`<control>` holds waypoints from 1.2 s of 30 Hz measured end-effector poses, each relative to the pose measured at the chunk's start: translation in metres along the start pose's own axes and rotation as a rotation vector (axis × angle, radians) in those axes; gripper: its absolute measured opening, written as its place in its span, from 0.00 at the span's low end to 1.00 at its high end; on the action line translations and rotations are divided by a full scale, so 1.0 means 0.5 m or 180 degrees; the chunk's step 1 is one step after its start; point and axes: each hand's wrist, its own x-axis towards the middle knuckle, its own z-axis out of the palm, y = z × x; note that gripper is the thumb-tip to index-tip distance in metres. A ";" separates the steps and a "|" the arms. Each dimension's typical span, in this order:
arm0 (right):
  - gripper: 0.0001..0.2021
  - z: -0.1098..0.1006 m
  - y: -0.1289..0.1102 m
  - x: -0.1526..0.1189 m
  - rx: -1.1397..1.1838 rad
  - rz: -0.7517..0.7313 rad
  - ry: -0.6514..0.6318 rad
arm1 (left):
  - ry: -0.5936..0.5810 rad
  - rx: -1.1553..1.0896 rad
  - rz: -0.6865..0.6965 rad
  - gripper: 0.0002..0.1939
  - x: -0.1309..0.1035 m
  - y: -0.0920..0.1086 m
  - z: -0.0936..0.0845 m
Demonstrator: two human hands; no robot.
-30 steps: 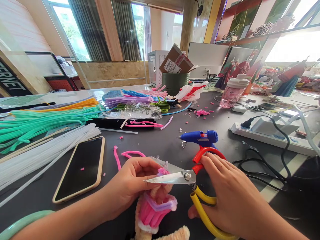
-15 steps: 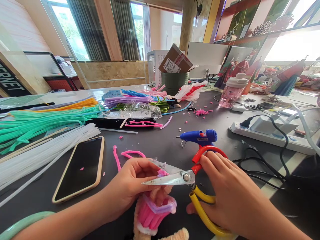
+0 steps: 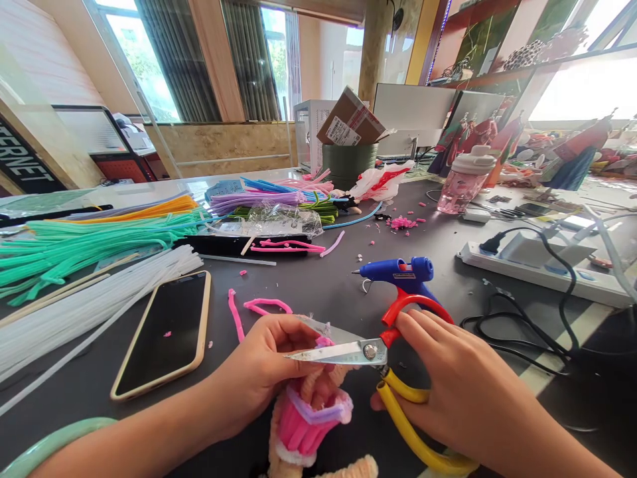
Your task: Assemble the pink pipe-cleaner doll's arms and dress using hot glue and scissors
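My right hand (image 3: 448, 378) grips a pair of scissors (image 3: 371, 352), one handle red and the other yellow. Its blades are apart and point left, around a small pink fuzzy piece (image 3: 324, 341). With fingers pinched, my left hand (image 3: 269, 358) holds a pipe-cleaner doll (image 3: 311, 425) in a pink dress with lilac trim and beige limbs. The doll's upper part is partly hidden by my fingers and the blades. Behind the scissors lies a blue glue gun (image 3: 398, 271). Bent pink pipe cleaners (image 3: 269, 304) rest on the table beyond my left hand.
A phone (image 3: 164, 335) lies at left, beside bundles of white (image 3: 99, 305) and green pipe cleaners (image 3: 109, 245). On the right are a power strip (image 3: 542, 265), black cables (image 3: 517, 332) and a pink bottle (image 3: 465, 179). Pink clippings (image 3: 403, 223) are scattered farther back.
The scissor blades have closed very slightly around the pink piece. Both hands otherwise stay nearly in place, and the view shifts a little.
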 end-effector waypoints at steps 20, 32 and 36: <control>0.15 0.006 0.014 0.003 -0.0198 -0.0578 0.0624 | -0.0206 -0.0149 -0.0130 0.10 0.000 0.004 -0.001; 0.24 -0.012 0.007 0.007 0.0039 0.0043 0.0282 | -0.0112 -0.0121 -0.0022 0.08 0.003 0.003 -0.009; 0.35 -0.006 0.001 0.004 -0.0133 -0.0061 0.0139 | -0.0185 -0.0245 0.0021 0.10 0.004 0.002 -0.003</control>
